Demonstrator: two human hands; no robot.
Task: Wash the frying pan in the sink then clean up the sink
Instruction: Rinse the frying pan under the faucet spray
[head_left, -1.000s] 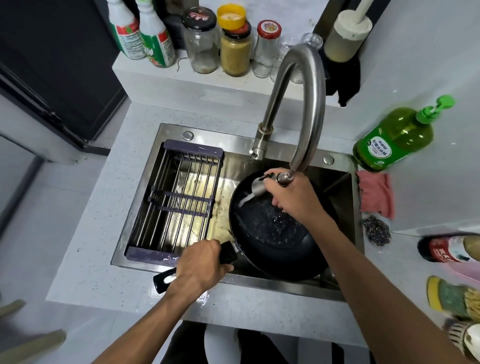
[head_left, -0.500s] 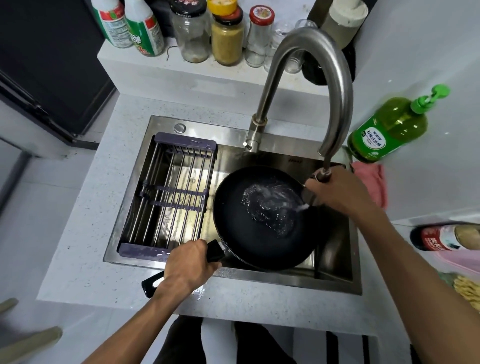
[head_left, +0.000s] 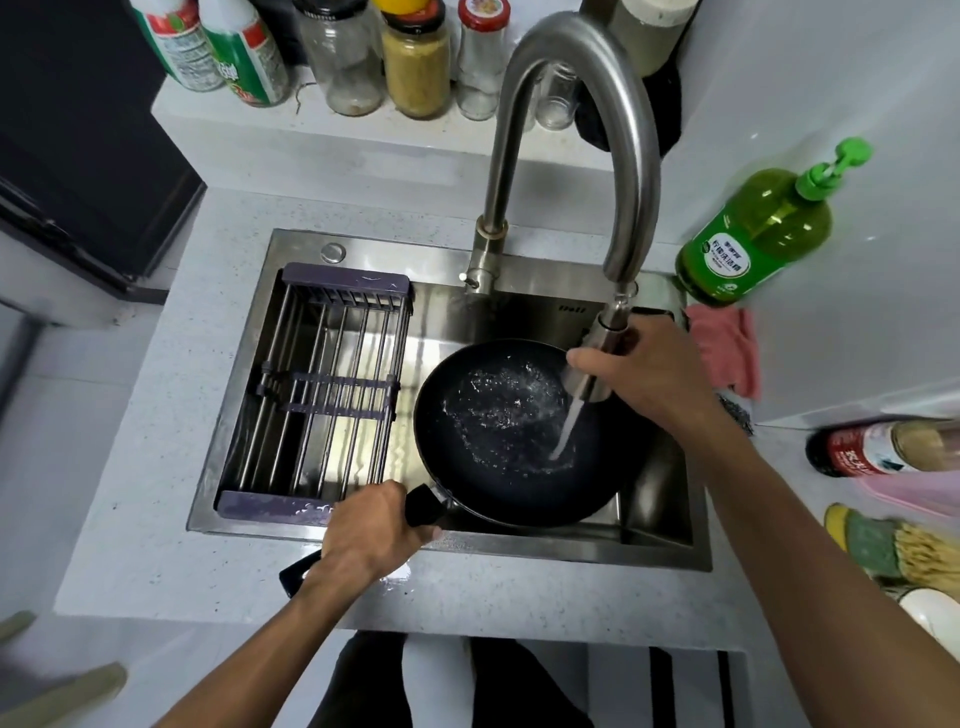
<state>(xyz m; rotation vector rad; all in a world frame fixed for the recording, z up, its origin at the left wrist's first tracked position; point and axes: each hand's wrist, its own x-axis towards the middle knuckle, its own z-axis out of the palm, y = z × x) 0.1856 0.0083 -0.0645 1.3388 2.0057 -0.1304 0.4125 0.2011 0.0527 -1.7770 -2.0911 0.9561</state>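
Observation:
A black frying pan (head_left: 498, 467) sits in the steel sink (head_left: 519, 545), its inside wet and speckled with water. My left hand (head_left: 371, 535) grips the pan's black handle at the sink's front edge. My right hand (head_left: 644, 374) holds the pull-out spray head (head_left: 597, 358) of the tall curved tap (head_left: 587, 104) over the pan's right side. A stream of water runs from the spray head down into the pan.
A purple-framed wire drying rack (head_left: 322, 389) fills the sink's left half. A green dish soap bottle (head_left: 753, 234), a pink cloth (head_left: 727, 348) and a steel scourer (head_left: 735, 413) lie right of the sink. Jars and bottles (head_left: 415, 57) line the ledge behind.
My right hand swung the spray head from the pan's left side across to its right, and the water now falls near the pan's right wall. My left hand keeps its grip on the handle.

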